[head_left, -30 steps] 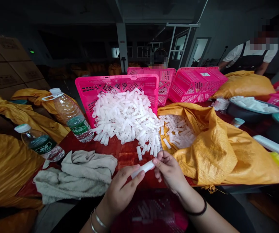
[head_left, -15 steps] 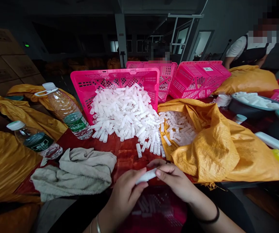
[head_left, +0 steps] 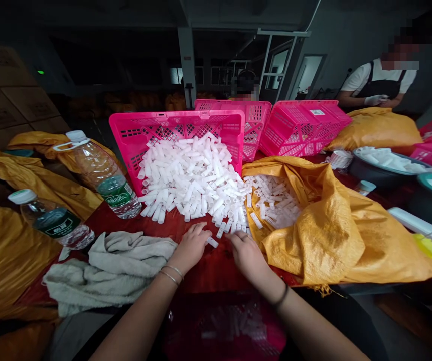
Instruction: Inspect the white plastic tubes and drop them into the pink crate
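Note:
A heap of short white plastic tubes (head_left: 196,175) spills from a tipped pink crate (head_left: 178,118) onto the red table covering. My left hand (head_left: 191,248) is low over the table at the heap's front edge. One white tube (head_left: 211,242) juts out from its thumb side, and the fingers seem closed around the end of it. My right hand (head_left: 246,253) reaches to the front tubes beside the yellow sack. Its fingertips point away from me and are partly hidden, so its grip is unclear. More tubes lie inside the open yellow woven sack (head_left: 324,220).
Two water bottles (head_left: 116,188) and a grey cloth (head_left: 125,265) are on the left. Tubs of white pieces (head_left: 389,163) and a white tool (head_left: 421,225) are on the right. A dim pink crate (head_left: 223,336) sits below the table edge. A person (head_left: 374,85) stands behind.
Both hands have moved forward from the table's near edge to the heap and apart from each other. The tube they held together is no longer between them.

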{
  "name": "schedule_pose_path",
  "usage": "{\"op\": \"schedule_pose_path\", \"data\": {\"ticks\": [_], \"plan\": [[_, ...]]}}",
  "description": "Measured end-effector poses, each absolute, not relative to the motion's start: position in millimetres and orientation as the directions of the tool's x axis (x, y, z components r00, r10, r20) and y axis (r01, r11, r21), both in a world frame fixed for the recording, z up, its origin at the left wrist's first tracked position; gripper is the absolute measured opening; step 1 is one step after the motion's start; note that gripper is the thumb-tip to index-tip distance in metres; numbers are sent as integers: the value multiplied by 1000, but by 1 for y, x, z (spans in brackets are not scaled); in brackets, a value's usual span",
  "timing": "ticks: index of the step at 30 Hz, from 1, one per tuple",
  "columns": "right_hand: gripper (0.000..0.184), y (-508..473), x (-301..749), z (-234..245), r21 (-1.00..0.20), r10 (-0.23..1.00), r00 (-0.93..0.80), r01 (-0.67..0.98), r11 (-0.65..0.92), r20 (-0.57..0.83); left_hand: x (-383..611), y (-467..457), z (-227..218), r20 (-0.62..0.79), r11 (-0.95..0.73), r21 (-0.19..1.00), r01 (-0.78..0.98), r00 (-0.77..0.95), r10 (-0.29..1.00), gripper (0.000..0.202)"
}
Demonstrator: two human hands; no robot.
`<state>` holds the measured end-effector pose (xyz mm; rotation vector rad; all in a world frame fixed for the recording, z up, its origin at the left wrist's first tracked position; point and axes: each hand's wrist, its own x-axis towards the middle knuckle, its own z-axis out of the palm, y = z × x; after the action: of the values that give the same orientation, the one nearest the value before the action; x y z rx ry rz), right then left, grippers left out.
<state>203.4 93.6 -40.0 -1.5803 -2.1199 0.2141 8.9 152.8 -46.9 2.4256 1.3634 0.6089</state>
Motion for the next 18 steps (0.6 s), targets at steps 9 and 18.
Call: {"op": "schedule_pose_path", "data": {"ticks": [9, 18], "plan": [[34, 121, 185, -30, -526, 842, -300, 673, 520, 449, -15, 103, -24, 278, -330, 662, 673, 189, 942, 23], [19, 76, 206, 0, -829, 868, -178, 259, 495, 463, -12, 76, 13, 211, -263, 883, 388, 172, 962, 29]]}}
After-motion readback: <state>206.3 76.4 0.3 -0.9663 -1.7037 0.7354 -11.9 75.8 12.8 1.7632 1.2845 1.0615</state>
